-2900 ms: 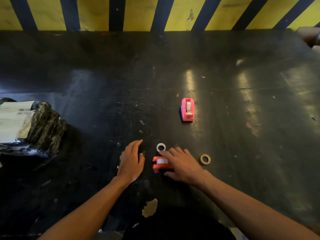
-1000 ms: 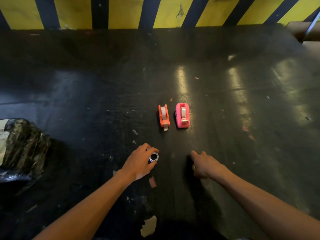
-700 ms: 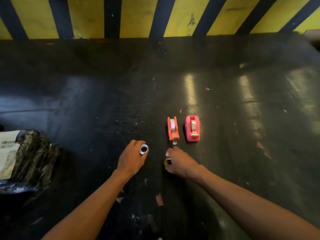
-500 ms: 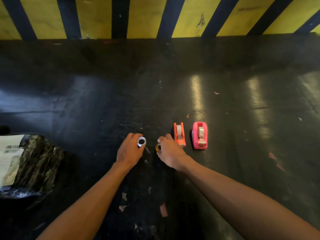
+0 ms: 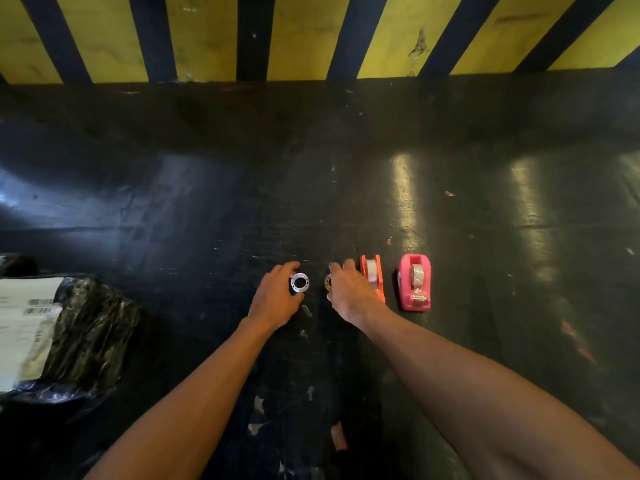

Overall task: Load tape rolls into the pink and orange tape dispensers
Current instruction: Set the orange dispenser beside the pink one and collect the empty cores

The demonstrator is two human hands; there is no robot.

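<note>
Head camera view: the orange dispenser [image 5: 373,277] and pink dispenser [image 5: 415,281] stand side by side just right of the frame's centre, each with a roll seated in its cradle, a whitish one in the orange, a greyer one in the pink. So both look loaded to me, and what I am handling seems to be the leftovers. My right hand [image 5: 348,292], immediately left of the orange dispenser and partly overlapping it, has its fingers curled round a small yellowish ring [image 5: 328,282], mostly hidden, so I cannot tell whether it is a roll or a bare core. My left hand [image 5: 277,299], at centre, pinches a white ring [image 5: 299,283] between thumb and fingertips; it appears to be an empty core. To do this well I should set both rings down flat, clear of the dispensers, without nudging the orange one beside my knuckles. The dark, scuffed tabletop [image 5: 485,209] spreads around, a black wrapped parcel [image 5: 79,337] with a label sits at the lower left, and a striped yellow wall [image 5: 207,36] runs across the top.
</note>
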